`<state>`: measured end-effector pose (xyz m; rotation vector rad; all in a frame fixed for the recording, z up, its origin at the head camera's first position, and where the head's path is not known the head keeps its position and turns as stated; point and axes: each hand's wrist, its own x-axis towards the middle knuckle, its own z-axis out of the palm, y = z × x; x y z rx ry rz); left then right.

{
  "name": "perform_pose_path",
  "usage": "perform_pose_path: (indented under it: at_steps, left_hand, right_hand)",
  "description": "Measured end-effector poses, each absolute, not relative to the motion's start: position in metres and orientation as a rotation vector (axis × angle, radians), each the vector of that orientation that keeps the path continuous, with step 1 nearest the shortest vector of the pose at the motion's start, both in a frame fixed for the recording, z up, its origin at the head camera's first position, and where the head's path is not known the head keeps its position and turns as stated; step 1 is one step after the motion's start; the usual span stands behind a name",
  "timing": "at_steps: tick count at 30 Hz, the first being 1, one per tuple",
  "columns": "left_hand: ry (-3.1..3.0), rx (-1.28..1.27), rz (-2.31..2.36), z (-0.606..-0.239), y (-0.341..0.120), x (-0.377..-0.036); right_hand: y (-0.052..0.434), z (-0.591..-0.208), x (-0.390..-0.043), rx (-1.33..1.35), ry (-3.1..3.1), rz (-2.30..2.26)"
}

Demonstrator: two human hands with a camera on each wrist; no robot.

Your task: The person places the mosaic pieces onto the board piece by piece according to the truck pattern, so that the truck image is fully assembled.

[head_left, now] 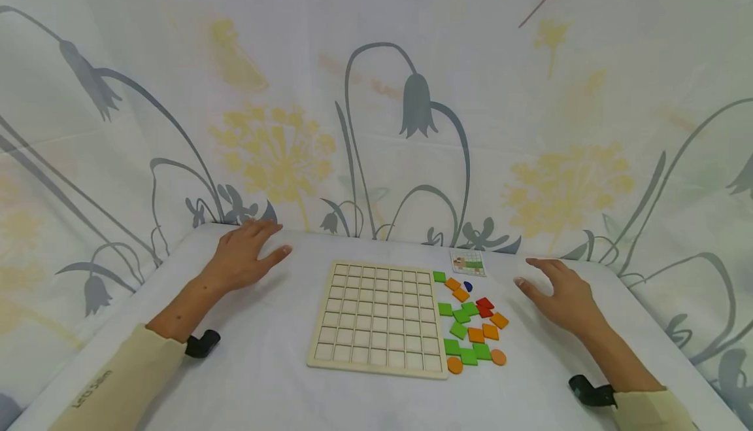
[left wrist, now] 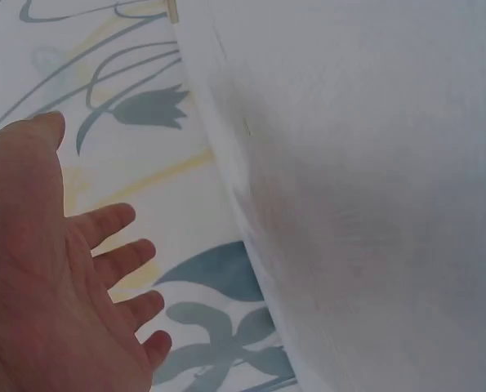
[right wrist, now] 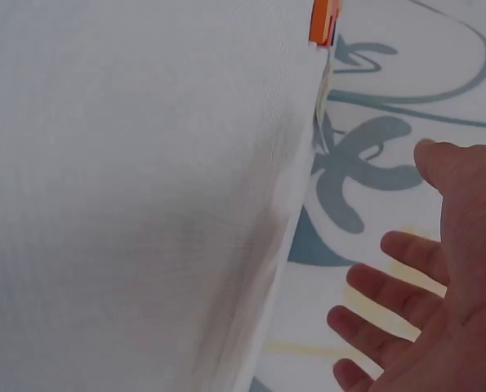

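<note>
A pale wooden grid board (head_left: pixel 378 318) lies flat on the white-covered table. To its right are scattered flat pieces: green squares (head_left: pixel 468 356), orange squares (head_left: pixel 476 335), orange discs (head_left: pixel 498 357), red pieces (head_left: pixel 485 303) and a dark blue half-disc (head_left: pixel 467 286). Behind them lies a small picture card (head_left: pixel 468 263). My left hand (head_left: pixel 247 258) hovers left of the board with fingers spread and nothing in it; the left wrist view shows its palm (left wrist: pixel 46 278). My right hand (head_left: pixel 565 297), also holding nothing, hovers right of the pieces. In the right wrist view its fingers (right wrist: pixel 394 298) are loosely extended.
A white sheet covers the table (head_left: pixel 253 379). Behind it hangs a curtain (head_left: pixel 376 156) printed with grey bellflowers and yellow blossoms. Black straps with small devices sit at the left wrist (head_left: pixel 202 344) and right wrist (head_left: pixel 590 393).
</note>
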<state>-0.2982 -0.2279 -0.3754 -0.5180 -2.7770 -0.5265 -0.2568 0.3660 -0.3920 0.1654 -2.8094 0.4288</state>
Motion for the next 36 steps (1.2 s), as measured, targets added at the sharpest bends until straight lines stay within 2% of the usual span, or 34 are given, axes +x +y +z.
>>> perform_pose_path:
  at_steps: [36]
  left_hand:
    - [-2.853,-0.833,-0.639,-0.384,-0.173,-0.281]
  right_hand:
    - [0.309,-0.385,-0.245,0.451,-2.855,0.580]
